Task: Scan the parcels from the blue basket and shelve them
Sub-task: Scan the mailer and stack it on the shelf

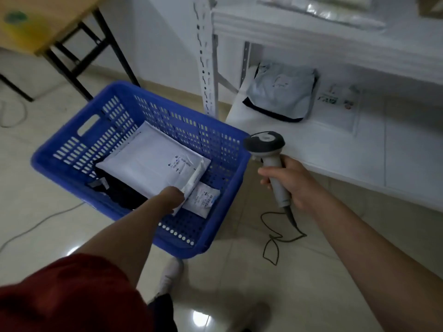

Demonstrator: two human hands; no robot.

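**White mailer held by one corner**

Pinching the near corner of the white mailer with the left hand, inside the blue basket; gripping the scanner with the right hand. Might slip from so slight a hold, or snag the cable. Counted: three in basket, namely mailer, black parcel and small pouch; one scanner; two more on far lower shelf.

Glossy pale floor tiles reflect lights, white wall behind a black-legged wooden table
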